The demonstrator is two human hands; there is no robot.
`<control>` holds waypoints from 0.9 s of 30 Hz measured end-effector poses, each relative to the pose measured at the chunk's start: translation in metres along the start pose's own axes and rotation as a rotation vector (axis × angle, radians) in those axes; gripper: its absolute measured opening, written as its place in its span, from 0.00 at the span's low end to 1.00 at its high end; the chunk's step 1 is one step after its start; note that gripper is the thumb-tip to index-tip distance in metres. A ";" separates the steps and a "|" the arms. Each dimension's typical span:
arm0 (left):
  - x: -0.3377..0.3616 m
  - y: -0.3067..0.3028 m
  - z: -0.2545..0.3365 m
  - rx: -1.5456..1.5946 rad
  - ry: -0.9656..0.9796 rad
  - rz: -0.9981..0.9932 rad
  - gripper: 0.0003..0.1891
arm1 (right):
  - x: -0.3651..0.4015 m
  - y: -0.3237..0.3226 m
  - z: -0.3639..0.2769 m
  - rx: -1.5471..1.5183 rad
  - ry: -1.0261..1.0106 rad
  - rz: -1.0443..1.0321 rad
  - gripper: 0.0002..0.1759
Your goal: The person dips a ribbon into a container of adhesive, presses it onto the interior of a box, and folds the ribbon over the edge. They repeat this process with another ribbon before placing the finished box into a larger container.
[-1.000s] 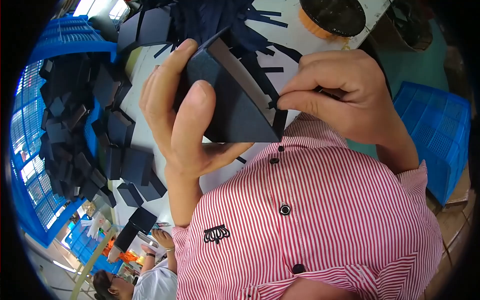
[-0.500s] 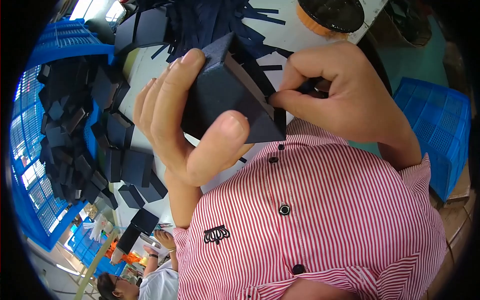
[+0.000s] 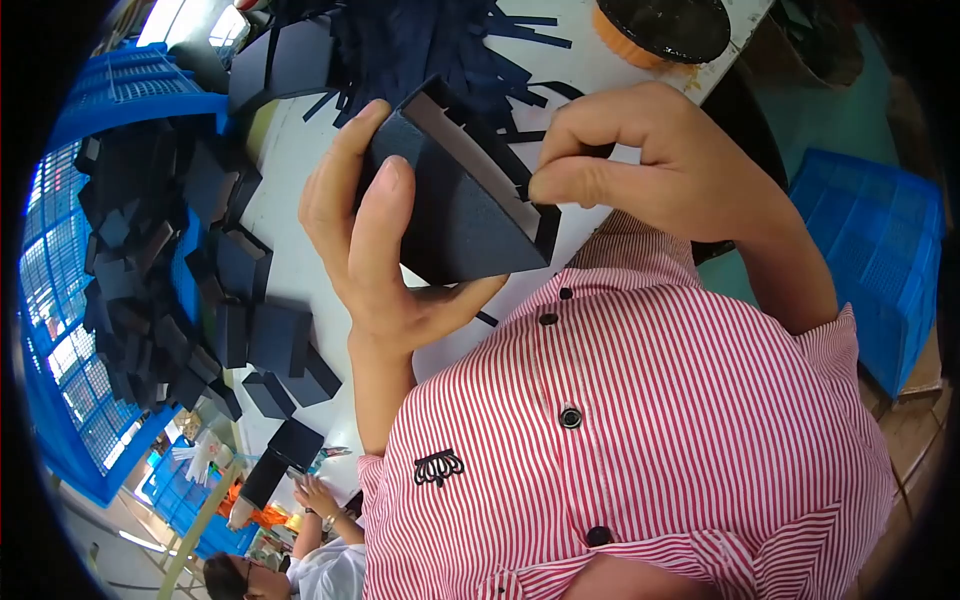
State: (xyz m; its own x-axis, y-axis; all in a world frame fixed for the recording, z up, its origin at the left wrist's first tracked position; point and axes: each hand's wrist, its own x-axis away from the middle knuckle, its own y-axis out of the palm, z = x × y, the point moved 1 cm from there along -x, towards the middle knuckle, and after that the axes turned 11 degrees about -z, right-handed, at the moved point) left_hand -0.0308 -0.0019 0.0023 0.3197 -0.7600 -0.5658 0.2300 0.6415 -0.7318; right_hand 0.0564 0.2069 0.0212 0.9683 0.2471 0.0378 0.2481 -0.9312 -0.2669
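A dark navy box with a pale inner side hangs over the white table, tilted, its open side facing right. My left hand is wrapped round its left and lower sides. At the box's right rim my right hand is closed, thumb and forefinger pinched; what lies between the fingertips is too small to make out. Behind the box lies a heap of dark blue strips. Small dark tabs show along the box's inner edge.
Dark boxes fill a blue basket on the left, with others on the white table beside it. An orange tub of dark stuff stands at the top right. A blue crate is at right; a co-worker sits lower left.
The box has turned and shifted slightly left, showing more of its inner side. My left thumb has moved up and left. My right hand has moved a little left.
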 end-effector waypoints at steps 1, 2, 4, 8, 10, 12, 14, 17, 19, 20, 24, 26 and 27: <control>0.000 -0.003 0.000 -0.018 -0.009 -0.027 0.54 | 0.001 0.000 -0.001 -0.019 -0.023 0.007 0.11; 0.000 -0.005 0.001 -0.036 -0.018 -0.054 0.57 | 0.000 0.002 -0.002 0.001 -0.026 0.016 0.11; -0.001 -0.008 0.002 -0.030 -0.028 -0.079 0.60 | -0.002 0.006 -0.005 0.045 -0.031 0.038 0.12; -0.004 -0.008 0.007 -0.054 -0.039 -0.088 0.59 | -0.007 0.014 -0.006 0.417 -0.070 0.134 0.12; -0.001 -0.005 0.008 -0.057 -0.071 -0.093 0.58 | -0.009 0.019 -0.002 0.503 -0.117 0.195 0.12; 0.004 -0.001 0.009 -0.033 -0.122 -0.095 0.58 | -0.011 0.021 0.009 0.446 -0.102 0.157 0.12; 0.009 0.002 0.011 -0.001 -0.190 -0.094 0.59 | -0.012 0.017 0.012 0.378 -0.134 0.174 0.12; 0.014 0.005 0.012 -0.051 -0.260 -0.056 0.62 | -0.008 0.008 0.008 0.359 -0.286 0.264 0.13; 0.017 0.009 0.013 -0.043 -0.290 -0.002 0.64 | -0.002 0.003 -0.005 0.404 -0.327 0.275 0.14; 0.019 0.012 0.013 -0.040 -0.307 0.026 0.65 | 0.002 0.003 -0.013 0.375 -0.297 0.256 0.16; 0.023 0.022 0.013 -0.062 -0.326 0.119 0.61 | 0.007 0.030 -0.027 0.028 -0.096 0.127 0.20; 0.024 0.024 0.015 -0.077 -0.317 0.103 0.64 | 0.002 0.038 -0.017 -0.033 -0.110 0.185 0.19; 0.024 0.023 0.016 -0.012 -0.352 0.065 0.67 | 0.000 0.039 -0.013 -0.064 -0.118 0.211 0.19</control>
State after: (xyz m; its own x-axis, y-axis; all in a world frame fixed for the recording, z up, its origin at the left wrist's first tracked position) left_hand -0.0031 -0.0043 -0.0221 0.6312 -0.6336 -0.4473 0.1881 0.6846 -0.7043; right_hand 0.0662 0.1668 0.0232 0.9894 0.0713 -0.1263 0.0457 -0.9797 -0.1950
